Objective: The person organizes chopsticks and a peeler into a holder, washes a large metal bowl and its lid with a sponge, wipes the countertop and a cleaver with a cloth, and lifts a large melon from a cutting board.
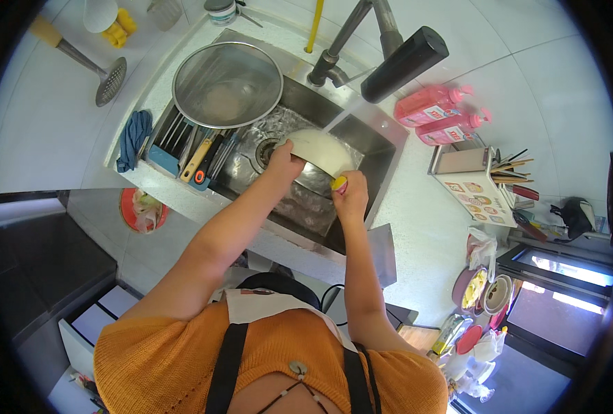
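Over the stainless steel sink (306,209), my left hand (286,161) grips the near left rim of a cream-coloured bowl (319,147), which is tilted. My right hand (353,194) holds a yellow and pink sponge (339,183) at the bowl's right edge. A stream of water (340,116) runs from the dark faucet (407,64) towards the bowl. Part of the drain (266,151) shows left of the bowl. The fingers of my left hand beneath the bowl are hidden.
A round fine-mesh strainer (228,85) rests over the sink's back left. Utensils, including a yellow-handled one (197,158), stand in a blue-edged rack (164,159). Pink pump bottles (425,106) and a utensil holder (474,194) line the right. A blue cloth (134,139) hangs at left.
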`<act>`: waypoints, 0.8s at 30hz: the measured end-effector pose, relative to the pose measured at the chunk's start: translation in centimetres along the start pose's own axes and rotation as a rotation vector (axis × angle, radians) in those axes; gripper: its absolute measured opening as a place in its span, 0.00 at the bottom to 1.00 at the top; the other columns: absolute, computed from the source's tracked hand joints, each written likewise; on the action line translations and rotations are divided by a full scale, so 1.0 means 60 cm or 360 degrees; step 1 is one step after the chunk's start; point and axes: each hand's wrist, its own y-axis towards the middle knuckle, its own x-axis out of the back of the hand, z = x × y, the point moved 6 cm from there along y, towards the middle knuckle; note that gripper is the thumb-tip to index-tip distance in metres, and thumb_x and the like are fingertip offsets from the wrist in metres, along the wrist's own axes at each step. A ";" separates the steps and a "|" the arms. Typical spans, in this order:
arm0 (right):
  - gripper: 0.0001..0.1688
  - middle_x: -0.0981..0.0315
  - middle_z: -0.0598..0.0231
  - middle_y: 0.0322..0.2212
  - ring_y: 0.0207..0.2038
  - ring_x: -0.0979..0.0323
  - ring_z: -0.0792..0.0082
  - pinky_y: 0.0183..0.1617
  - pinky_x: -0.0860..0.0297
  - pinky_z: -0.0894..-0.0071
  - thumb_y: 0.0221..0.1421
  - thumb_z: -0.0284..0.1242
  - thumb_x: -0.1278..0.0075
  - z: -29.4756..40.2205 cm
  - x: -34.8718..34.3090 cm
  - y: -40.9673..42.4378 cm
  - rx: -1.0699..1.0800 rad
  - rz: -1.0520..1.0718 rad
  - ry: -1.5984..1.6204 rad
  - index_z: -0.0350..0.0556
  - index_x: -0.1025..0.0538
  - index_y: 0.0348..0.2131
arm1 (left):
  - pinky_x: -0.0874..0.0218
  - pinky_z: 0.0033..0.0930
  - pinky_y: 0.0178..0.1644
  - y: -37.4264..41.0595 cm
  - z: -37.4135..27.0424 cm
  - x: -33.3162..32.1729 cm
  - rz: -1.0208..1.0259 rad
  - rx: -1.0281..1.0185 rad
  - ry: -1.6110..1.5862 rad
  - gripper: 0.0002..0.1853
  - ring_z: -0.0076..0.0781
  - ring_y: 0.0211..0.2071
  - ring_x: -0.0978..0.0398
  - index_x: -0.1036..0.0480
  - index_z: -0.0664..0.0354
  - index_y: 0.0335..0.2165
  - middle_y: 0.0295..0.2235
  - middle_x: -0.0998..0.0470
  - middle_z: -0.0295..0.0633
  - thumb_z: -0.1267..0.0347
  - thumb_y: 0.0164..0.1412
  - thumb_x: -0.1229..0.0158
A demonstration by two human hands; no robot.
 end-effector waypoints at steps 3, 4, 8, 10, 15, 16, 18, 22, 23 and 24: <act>0.26 0.41 0.53 0.37 0.44 0.42 0.51 0.49 0.42 0.64 0.30 0.18 0.45 -0.038 0.009 -0.020 -0.0131 0.0170 0.0302 0.43 0.36 0.35 | 0.40 0.41 0.51 -0.008 0.004 -0.009 0.0145 -0.0029 0.0319 0.16 0.40 0.46 0.34 0.40 0.67 0.45 0.45 0.33 0.46 0.68 0.62 0.60; 0.26 0.42 0.53 0.39 0.45 0.43 0.51 0.50 0.44 0.63 0.30 0.18 0.45 -0.056 0.016 -0.023 -0.0180 0.0214 0.0327 0.43 0.36 0.35 | 0.39 0.39 0.49 -0.018 0.004 -0.014 0.0266 -0.0042 0.0541 0.16 0.38 0.45 0.33 0.39 0.67 0.45 0.44 0.32 0.45 0.67 0.61 0.59; 0.32 0.44 0.53 0.42 0.49 0.46 0.52 0.53 0.47 0.63 0.31 0.18 0.46 -0.063 0.032 0.027 -0.0205 0.0124 0.0290 0.44 0.37 0.41 | 0.36 0.32 0.40 -0.054 0.006 -0.019 0.0492 -0.0094 0.1291 0.18 0.31 0.36 0.30 0.36 0.65 0.41 0.36 0.29 0.41 0.61 0.59 0.53; 0.35 0.45 0.51 0.44 0.50 0.47 0.52 0.54 0.47 0.63 0.33 0.19 0.47 -0.036 0.030 0.076 -0.0189 0.0086 0.0425 0.44 0.39 0.46 | 0.38 0.28 0.31 -0.073 -0.007 -0.031 0.0401 -0.0261 0.1536 0.19 0.25 0.27 0.30 0.30 0.62 0.32 0.26 0.27 0.35 0.55 0.58 0.52; 0.36 0.48 0.49 0.52 0.56 0.50 0.52 0.56 0.50 0.60 0.42 0.24 0.52 0.030 -0.042 0.134 0.0051 0.0060 0.0623 0.42 0.43 0.53 | 0.42 0.37 0.26 -0.075 -0.045 -0.027 0.0362 -0.0960 0.2201 0.29 0.37 0.20 0.30 0.30 0.69 0.17 0.15 0.29 0.46 0.53 0.59 0.57; 0.34 0.48 0.50 0.52 0.56 0.50 0.53 0.57 0.51 0.58 0.44 0.26 0.53 0.066 -0.054 0.136 0.0162 0.0127 0.0381 0.42 0.42 0.52 | 0.43 0.39 0.26 -0.093 -0.053 -0.033 0.0309 -0.1127 0.2405 0.31 0.40 0.19 0.30 0.31 0.70 0.15 0.14 0.30 0.49 0.52 0.59 0.57; 0.30 0.46 0.51 0.52 0.56 0.50 0.53 0.58 0.52 0.56 0.48 0.30 0.56 0.129 -0.072 0.128 0.0376 0.0259 -0.0109 0.42 0.40 0.52 | 0.44 0.41 0.25 -0.122 -0.064 -0.040 0.0260 -0.1301 0.2358 0.30 0.44 0.18 0.31 0.32 0.72 0.16 0.13 0.31 0.52 0.53 0.59 0.57; 0.27 0.44 0.52 0.52 0.55 0.48 0.52 0.58 0.50 0.61 0.53 0.36 0.61 0.128 -0.106 0.152 0.0314 0.0333 0.0030 0.43 0.38 0.51 | 0.50 0.29 0.20 -0.140 -0.087 -0.031 0.0366 -0.1444 0.2384 0.27 0.20 0.16 0.45 0.36 0.69 0.15 0.11 0.40 0.36 0.55 0.59 0.53; 0.27 0.44 0.53 0.52 0.55 0.47 0.56 0.57 0.49 0.64 0.54 0.37 0.61 0.105 -0.120 0.164 0.0317 0.0398 0.0055 0.44 0.38 0.51 | 0.52 0.28 0.19 -0.149 -0.092 -0.031 0.0439 -0.1433 0.2465 0.27 0.19 0.16 0.46 0.36 0.68 0.14 0.11 0.41 0.35 0.55 0.59 0.53; 0.27 0.44 0.54 0.52 0.55 0.46 0.60 0.57 0.48 0.67 0.54 0.38 0.61 0.079 -0.134 0.177 0.0313 0.0460 0.0084 0.45 0.37 0.51 | 0.53 0.28 0.19 -0.172 -0.099 -0.042 0.0514 -0.1419 0.2553 0.27 0.18 0.16 0.47 0.37 0.68 0.14 0.11 0.42 0.33 0.55 0.59 0.53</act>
